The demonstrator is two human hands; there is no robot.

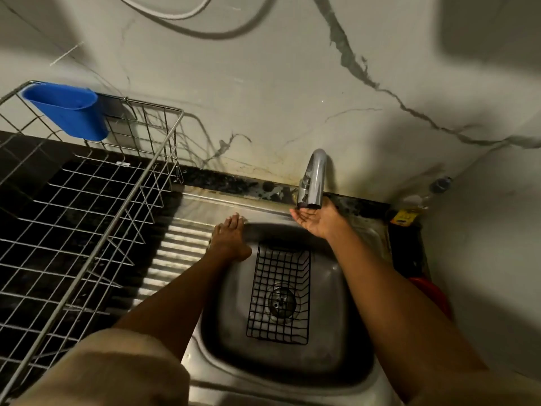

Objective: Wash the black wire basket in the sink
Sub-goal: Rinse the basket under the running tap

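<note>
Steel sink (360,341) holding black wire basket (279,294), marble wall (263,83), both grips spread, empty

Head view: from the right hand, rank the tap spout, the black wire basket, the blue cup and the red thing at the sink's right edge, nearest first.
From the right hand:
1. Tap spout, directly above the palm.
2. Black wire basket, below in the sink bowl.
3. Red thing, low at the sink's right edge.
4. Blue cup, far left, hung on the drying rack.
</note>
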